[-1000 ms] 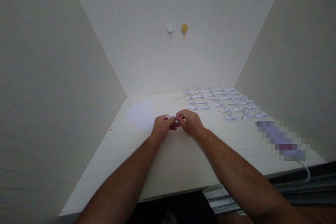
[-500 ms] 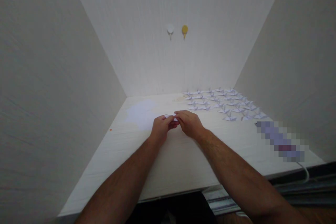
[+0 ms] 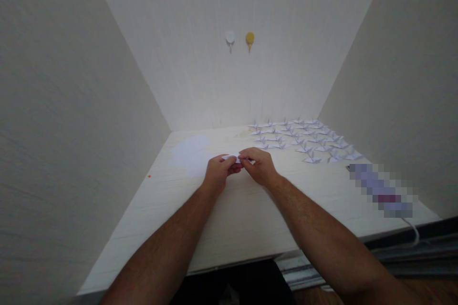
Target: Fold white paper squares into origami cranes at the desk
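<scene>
Between my two hands is a small folded piece of white paper (image 3: 231,157), held just above the table. My left hand (image 3: 219,171) pinches it from the left, thumb on top and fingers beneath. From the right, my right hand (image 3: 259,166) grips its other end between thumb and fingertips. Much of the paper is hidden by my fingers, so its exact fold is hard to make out. Beyond my right hand, several white paper cranes (image 3: 279,143) stand in rows. White paper sheets (image 3: 191,155) lie flat beyond my left hand.
The pale table (image 3: 246,228) is closed in by walls on three sides. A blurred-out long object (image 3: 379,190) with a white cable (image 3: 415,233) lies at the right edge. A white hook (image 3: 230,38) and a yellow hook (image 3: 249,38) are on the back wall. A small orange bit (image 3: 149,176) lies at left.
My right fingers have shifted slightly on the folded paper, and a little more of it shows by my left thumb. The whole view has moved slightly.
</scene>
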`<state>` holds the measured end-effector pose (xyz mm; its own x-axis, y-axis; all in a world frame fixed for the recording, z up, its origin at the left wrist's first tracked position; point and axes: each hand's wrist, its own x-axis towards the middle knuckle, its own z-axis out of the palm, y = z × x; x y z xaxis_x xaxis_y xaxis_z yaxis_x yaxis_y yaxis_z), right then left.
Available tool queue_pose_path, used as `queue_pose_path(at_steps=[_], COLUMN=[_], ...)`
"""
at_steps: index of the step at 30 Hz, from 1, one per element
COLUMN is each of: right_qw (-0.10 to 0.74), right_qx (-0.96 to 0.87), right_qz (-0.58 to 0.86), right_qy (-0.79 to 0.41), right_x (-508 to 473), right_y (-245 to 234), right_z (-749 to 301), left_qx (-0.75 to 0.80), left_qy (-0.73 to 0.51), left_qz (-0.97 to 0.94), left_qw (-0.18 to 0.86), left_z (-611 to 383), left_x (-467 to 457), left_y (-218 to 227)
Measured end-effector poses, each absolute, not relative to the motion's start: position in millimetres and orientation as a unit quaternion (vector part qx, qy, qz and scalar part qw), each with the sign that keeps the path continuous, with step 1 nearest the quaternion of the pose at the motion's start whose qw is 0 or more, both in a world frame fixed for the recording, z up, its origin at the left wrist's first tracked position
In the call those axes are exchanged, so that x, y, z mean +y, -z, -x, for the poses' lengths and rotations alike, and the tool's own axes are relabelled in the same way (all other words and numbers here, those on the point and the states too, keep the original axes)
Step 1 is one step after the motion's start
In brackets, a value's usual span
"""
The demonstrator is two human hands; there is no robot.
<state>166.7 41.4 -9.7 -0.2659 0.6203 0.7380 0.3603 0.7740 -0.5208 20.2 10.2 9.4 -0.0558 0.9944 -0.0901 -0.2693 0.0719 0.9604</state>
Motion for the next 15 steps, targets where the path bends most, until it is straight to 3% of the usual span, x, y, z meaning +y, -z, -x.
queue_pose_path(at_steps=[11,15], right_qw=[0.5,0.521], right_qx=[-0.803,-0.776], right_qz=[0.302,0.302], right_qy=[-0.123,-0.188], right_x=[41.1,36.0], right_y=[7.5,2.3], right_z=[-168.6,-166.0], left_qx=[0.441,0.441], left_qy=[-0.562,-0.568], left_qz=[-0.4,-0.393], left_qw=[0.574,0.573], left_z=[-15.8,-14.4], left_x=[13.0,14.3], left_y=[-2.2,0.3])
